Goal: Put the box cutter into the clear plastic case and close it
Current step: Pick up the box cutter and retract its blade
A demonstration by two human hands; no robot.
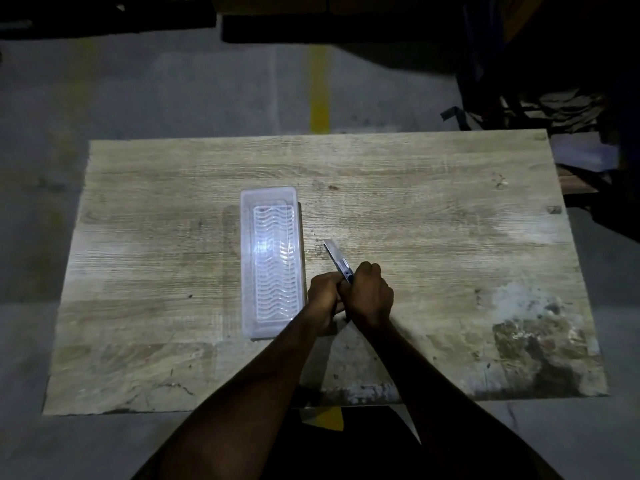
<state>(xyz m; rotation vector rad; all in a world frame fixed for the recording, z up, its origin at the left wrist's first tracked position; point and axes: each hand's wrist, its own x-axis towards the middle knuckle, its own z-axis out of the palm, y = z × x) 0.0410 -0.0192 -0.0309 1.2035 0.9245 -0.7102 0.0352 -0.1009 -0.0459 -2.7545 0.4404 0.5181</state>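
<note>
The box cutter [336, 258] is held over the middle of the wooden table [433, 209], its metal blade extended and pointing away and to the left. My right hand [370, 296] is wrapped around its handle. My left hand [323, 296] grips the same handle from the left, pressed against the right hand. The clear plastic case [272, 261] lies lengthwise on the table just left of my hands, with a ribbed white insert showing inside it. Whether a lid is on it is hard to tell.
The table has worn, stained patches at the right front [530, 334]. Grey concrete floor with a yellow line [319, 91] lies beyond the far edge. Dark shelving and clutter [554, 109] stand at the back right.
</note>
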